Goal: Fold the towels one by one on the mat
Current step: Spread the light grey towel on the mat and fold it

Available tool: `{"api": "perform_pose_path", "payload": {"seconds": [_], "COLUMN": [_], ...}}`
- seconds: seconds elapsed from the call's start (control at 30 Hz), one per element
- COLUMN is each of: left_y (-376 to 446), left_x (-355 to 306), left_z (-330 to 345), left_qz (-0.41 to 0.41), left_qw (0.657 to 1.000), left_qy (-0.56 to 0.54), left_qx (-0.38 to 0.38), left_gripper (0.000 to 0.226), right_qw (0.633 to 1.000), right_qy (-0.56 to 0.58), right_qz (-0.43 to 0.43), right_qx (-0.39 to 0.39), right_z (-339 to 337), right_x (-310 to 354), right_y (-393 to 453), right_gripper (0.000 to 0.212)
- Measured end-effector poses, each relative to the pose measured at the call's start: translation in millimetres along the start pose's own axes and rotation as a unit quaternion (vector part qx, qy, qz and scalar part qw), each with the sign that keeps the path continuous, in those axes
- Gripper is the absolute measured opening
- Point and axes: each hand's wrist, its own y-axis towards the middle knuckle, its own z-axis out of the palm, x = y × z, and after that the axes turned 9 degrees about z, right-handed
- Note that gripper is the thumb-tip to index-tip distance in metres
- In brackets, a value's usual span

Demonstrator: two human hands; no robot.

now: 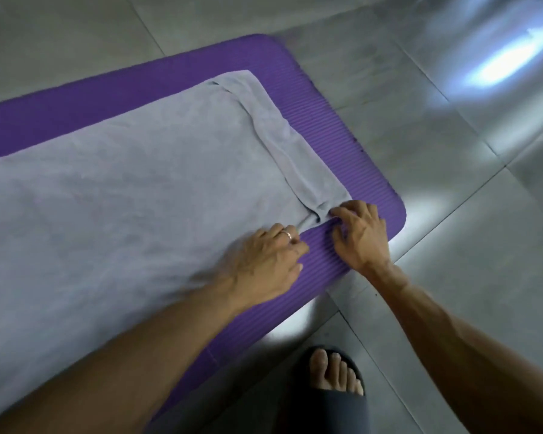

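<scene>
The grey towel (123, 195) lies spread across the purple mat (342, 158), one end already turned over. At its near corner, the left hand (264, 264) pinches the hem while the right hand (361, 233), fingers curled, touches the fold. Next, probably a lift and a carry across.

Indoor room, likely a home. Glossy grey tiled floor (420, 120) with thin grout lines and bright light glare. Purple ribbed exercise mat (342, 151) laid straight on the tiles. Bare foot in a dark slide sandal (333, 389) beside it, house-style footwear.
</scene>
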Motion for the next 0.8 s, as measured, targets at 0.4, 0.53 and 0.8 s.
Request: {"api": "perform_pose_path", "payload": {"seconds": [0.4,0.53,0.8], "left_y": [45,37,100], "left_x": [-11,-10,90], "left_z": [21,26,-1], "left_qz": [-0.107,-0.067,-0.082], "left_qw": [0.990,0.996,0.980], "left_qy": [0.091,0.061,0.175], "left_qx": [-0.008,-0.019,-0.053], "left_gripper": [0.024,0.025,0.034], "right_qw": [0.994,0.997,0.998], "right_qy": [-0.012,0.009,-0.004], "right_qz": [-0.093,-0.059,-0.068], "right_qx": [-0.051,-0.045,0.002], "right_z": [-11,-3,2], "right_x": [-47,-51,22], "right_y": [19,4,41], "right_gripper": [0.034,0.023,0.033]}}
